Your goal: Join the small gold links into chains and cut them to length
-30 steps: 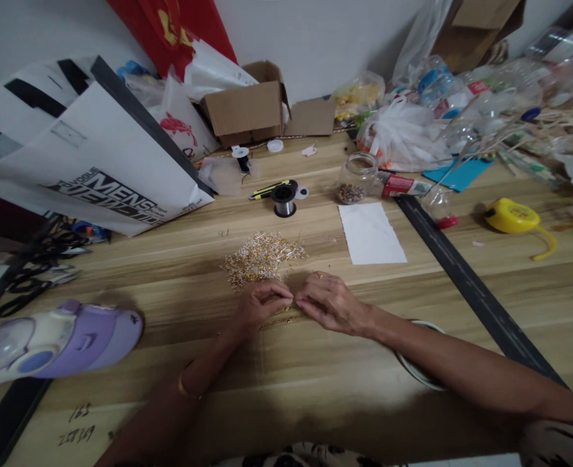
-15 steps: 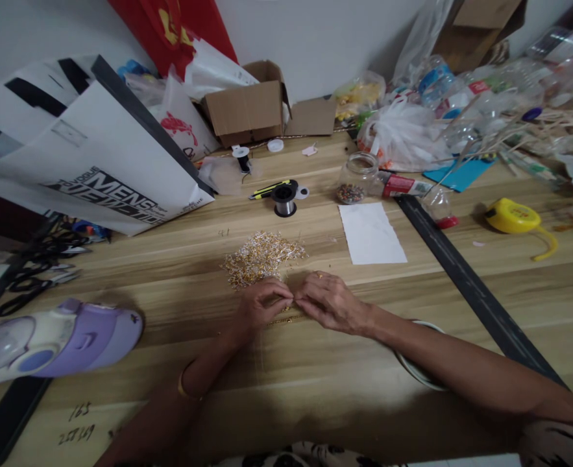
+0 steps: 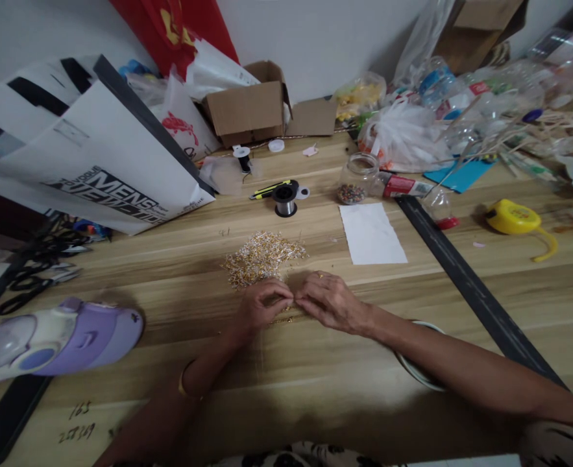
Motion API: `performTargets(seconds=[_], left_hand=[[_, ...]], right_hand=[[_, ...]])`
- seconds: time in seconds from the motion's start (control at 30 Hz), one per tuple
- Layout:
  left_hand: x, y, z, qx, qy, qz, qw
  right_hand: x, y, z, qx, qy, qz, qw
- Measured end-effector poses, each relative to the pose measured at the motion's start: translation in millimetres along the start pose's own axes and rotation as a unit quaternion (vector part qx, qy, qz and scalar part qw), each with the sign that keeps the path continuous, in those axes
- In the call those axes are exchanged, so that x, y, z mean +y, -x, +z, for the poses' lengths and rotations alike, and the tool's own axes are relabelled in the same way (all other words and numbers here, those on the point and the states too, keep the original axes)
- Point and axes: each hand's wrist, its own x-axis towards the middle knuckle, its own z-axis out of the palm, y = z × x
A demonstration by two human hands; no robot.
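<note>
My left hand (image 3: 265, 303) and my right hand (image 3: 331, 301) meet fingertip to fingertip over the wooden table (image 3: 315, 389). Both are closed in a pinch, thumb against forefinger. Whatever lies between the fingertips is too small to make out. Under the hands a short gold bead strand (image 3: 282, 320) rests on the wood. Just beyond my left hand spreads a loose pile of gold and clear beads (image 3: 261, 256). A bangle circles my left wrist, and a ring sits on a finger of my right hand.
Farther back stand a wire spool (image 3: 285, 201), a yellow-black cutter (image 3: 269, 189) and a glass jar (image 3: 358, 178) with beads. White paper (image 3: 374, 233) lies to the right, near a yellow tape measure (image 3: 514, 215). At left are a purple bottle (image 3: 82, 338), scissors (image 3: 37, 285) and a paper bag (image 3: 101, 155).
Both hands keep nearly the same place and pinch. Less of the gold bead strand shows beneath the fingers on the right side.
</note>
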Motion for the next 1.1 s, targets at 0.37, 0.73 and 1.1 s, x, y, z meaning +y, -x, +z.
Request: performTargets(seconds=[0.37,0.73,1.1], left_hand=[[2.3,-0.9,-0.1,-0.004,0.005,-0.007,1.000],[-0.3,-0.9,0.0,0.008,0.010,-0.004,1.000],[-0.9,-1.5,0.7,0.006,0.037,-0.016,0.999]], right_hand=[[1.8,2.0,2.6,0.018,-0.023,0.006,1.000],[1.1,-0.4,-1.8,-0.013,-0.023,0.008,1.000],[2.6,1.2,2.4,-0.001,-0.014,0.023,1.000]])
